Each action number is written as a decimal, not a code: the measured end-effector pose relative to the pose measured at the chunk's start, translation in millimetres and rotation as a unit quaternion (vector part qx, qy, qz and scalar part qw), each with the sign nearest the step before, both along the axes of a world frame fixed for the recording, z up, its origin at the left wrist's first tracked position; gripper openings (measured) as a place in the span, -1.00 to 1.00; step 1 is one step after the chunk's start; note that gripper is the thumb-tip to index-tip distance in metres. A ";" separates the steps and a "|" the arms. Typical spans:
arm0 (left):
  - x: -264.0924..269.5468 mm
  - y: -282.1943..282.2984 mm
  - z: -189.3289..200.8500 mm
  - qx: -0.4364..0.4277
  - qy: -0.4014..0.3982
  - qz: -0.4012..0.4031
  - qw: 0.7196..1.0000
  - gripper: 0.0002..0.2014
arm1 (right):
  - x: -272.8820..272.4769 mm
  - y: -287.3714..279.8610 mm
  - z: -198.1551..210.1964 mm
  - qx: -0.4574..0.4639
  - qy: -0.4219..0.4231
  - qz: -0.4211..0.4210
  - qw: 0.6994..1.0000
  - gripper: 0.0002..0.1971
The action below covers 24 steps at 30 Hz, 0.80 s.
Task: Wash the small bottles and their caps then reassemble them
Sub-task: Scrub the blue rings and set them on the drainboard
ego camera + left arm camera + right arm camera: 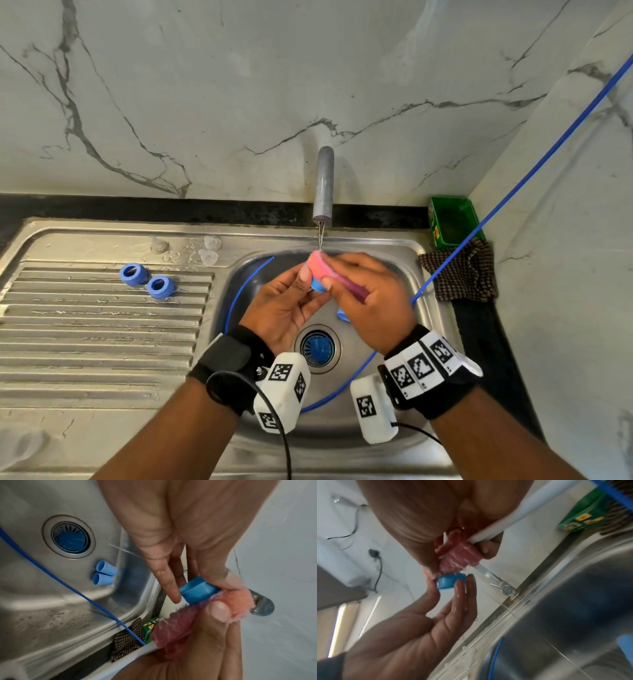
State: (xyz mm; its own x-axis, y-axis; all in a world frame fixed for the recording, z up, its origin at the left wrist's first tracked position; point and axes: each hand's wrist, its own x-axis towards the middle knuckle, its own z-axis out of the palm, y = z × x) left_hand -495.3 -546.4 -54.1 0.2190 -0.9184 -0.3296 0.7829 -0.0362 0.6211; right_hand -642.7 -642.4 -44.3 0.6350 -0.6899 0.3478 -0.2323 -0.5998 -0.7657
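Note:
My left hand [308, 281] pinches a blue cap [318, 287] between thumb and fingertips over the sink basin [394, 274], its other fingers straight. My right hand [339, 269] grips a pink sponge [317, 262] and presses it against that cap [197, 592] under a thin stream from the faucet [323, 185]. Two blue ring caps [133, 274] [160, 287] lie on the drainboard. Small clear bottles [208, 257] lie at the drainboard's back edge. Two tapered blue caps [104, 573] lie on the basin floor, and another blue piece [318, 347] sits in the drain.
A green box [452, 222] and a checked cloth [459, 274] sit on the counter right of the sink. A blue cable [513, 192] crosses from the upper right and loops through the basin. Marble walls close the back and right.

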 end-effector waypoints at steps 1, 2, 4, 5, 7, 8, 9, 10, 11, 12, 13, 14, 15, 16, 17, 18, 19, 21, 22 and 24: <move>-0.2 -0.2 -0.3 -0.005 0.006 -0.001 1.000 -0.46 | 0.9 0.3 -0.9 -0.005 -0.001 0.006 1.000 -0.62; -0.5 -0.2 -0.7 -0.009 0.009 -0.003 1.000 -0.37 | 0.9 -1.6 -2.0 0.004 -0.001 -0.002 1.000 -0.63; -1.9 0.2 -1.3 -0.004 0.013 -0.005 1.000 -0.31 | -0.7 -5.4 -2.6 0.033 -0.006 -0.032 0.999 -0.66; -2.1 0.5 -1.9 -0.002 0.017 -0.004 1.000 -0.35 | -1.3 -4.9 -2.7 0.023 -0.009 -0.034 0.999 -0.66; -1.7 0.6 -0.1 -0.007 0.020 0.001 1.000 -0.44 | -1.4 -0.8 -3.8 -0.022 0.000 -0.007 1.000 -0.64; -2.4 0.7 0.5 -0.007 0.017 -0.002 1.000 -0.45 | -1.6 -0.6 -5.1 -0.027 0.007 0.001 1.000 -0.63; -3.3 0.7 1.0 -0.006 0.014 -0.008 1.000 -0.44 | -1.9 -1.8 -5.4 -0.010 0.009 -0.007 1.000 -0.64; -4.5 0.4 1.2 -0.001 0.009 -0.010 1.000 -0.43 | -2.4 -3.6 -5.4 0.015 0.006 -0.023 1.000 -0.64; -5.8 0.8 1.8 0.003 0.006 -0.009 1.000 -0.43 | -3.6 -4.2 -5.6 0.029 -0.001 -0.035 0.999 -0.65; -6.3 1.2 0.8 0.003 0.004 -0.008 1.000 -0.44 | -3.9 -3.0 -5.7 0.023 -0.010 -0.038 0.999 -0.66; -6.0 1.5 -0.3 -0.002 0.003 -0.008 1.000 -0.47 | -3.9 -1.0 -5.3 0.006 -0.013 -0.027 1.000 -0.66; -6.2 2.1 -1.5 -0.005 0.002 -0.009 1.000 -0.50 | -4.0 1.4 -5.5 -0.008 -0.011 -0.010 1.000 -0.66; -6.1 3.0 -2.3 -0.004 -0.001 -0.013 1.000 -0.53 | -4.2 2.8 -5.6 -0.007 -0.006 -0.002 1.000 -0.66; -6.7 3.5 -3.3 0.001 -0.004 -0.016 1.000 -0.55 | -4.8 2.6 -5.5 0.008 -0.004 -0.009 1.000 -0.66; -7.4 4.3 -4.4 0.008 -0.008 -0.017 1.000 -0.56 | -5.2 2.2 -5.2 0.027 -0.005 -0.021 0.999 -0.67; -8.2 5.2 -5.3 0.010 -0.010 -0.018 1.000 -0.55 | -5.9 2.0 -5.8 0.032 -0.005 -0.029 0.999 -0.67; -8.9 6.1 -5.1 0.007 -0.011 -0.019 1.000 -0.55 | -6.4 3.0 -6.0 0.019 -0.004 -0.028 0.999 -0.67; -10.5 6.9 -4.8 -0.004 -0.016 -0.023 1.000 -0.55 | -7.2 4.3 -8.1 -0.015 0.012 -0.012 1.000 -0.66; -11.4 7.3 -4.5 -0.004 -0.019 -0.024 1.000 -0.56 | -7.4 4.4 -8.3 -0.006 0.014 -0.019 1.000 -0.66; -12.5 7.4 -4.3 0.003 -0.025 -0.018 1.000 -0.56 | -7.8 3.8 -6.8 0.024 0.007 -0.040 0.999 -0.67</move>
